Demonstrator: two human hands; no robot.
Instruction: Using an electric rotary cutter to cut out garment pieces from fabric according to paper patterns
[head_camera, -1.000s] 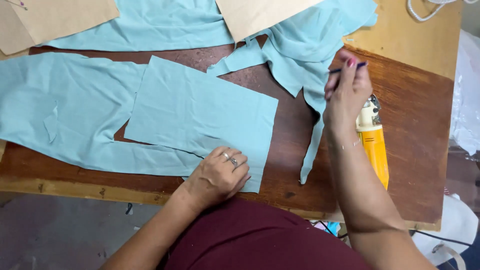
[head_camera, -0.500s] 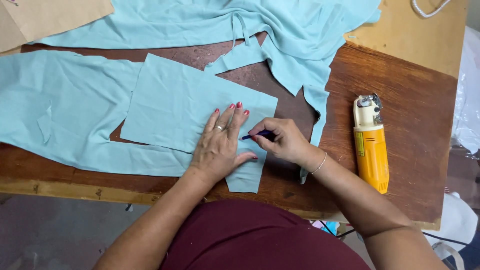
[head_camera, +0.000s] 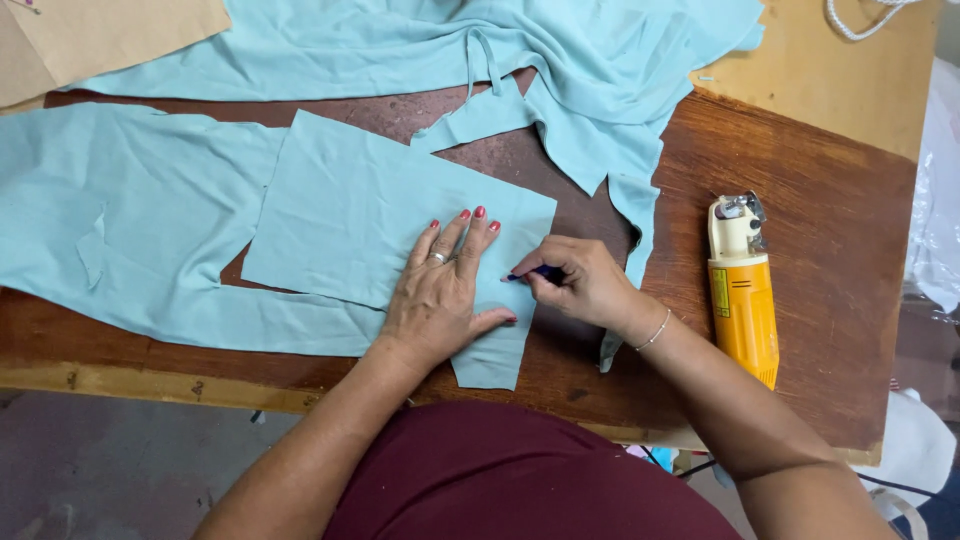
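Pressing fabric piece (head_camera: 370, 215), pen (head_camera: 535, 273) at edge

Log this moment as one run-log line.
left hand: flat on cut fabric piece | right hand: pen tip at piece's edge | yellow cutter: idle on table

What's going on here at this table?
A person is working on pale blue fabric spread over a wooden table. The left hand lies flat on a cut fabric piece, pinning it down. The right hand pinches a dark pen in its fingers, tip at the piece's right edge. More blue fabric is bunched at the far side, and a yellow power tool lies untouched to the right.
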